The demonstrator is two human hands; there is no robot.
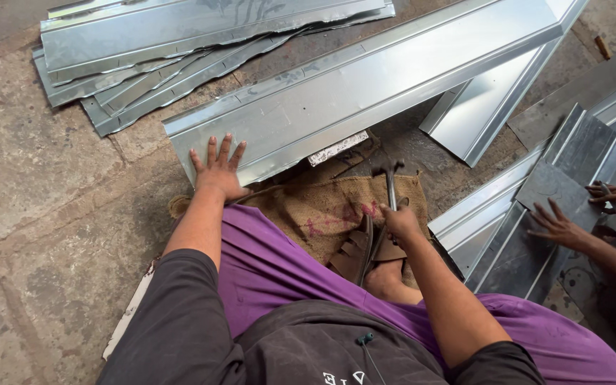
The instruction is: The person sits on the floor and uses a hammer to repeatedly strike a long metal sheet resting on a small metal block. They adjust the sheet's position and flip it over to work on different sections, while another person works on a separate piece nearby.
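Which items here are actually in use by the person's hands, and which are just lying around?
In use:
- long folded metal sheet, left hand pressed flat on its near end
- hammer, gripped in right hand

Lying about:
- stack of bent metal strips
- burlap sack
- angled sheet
- co-worker's hands on separate sheets

A single head-mounted view is provided. The scene is viewed steeply downward and forward from close above the seated wearer's lap. The long folded galvanised steel sheet is framed just beyond the knees, crossing the upper centre diagonally.
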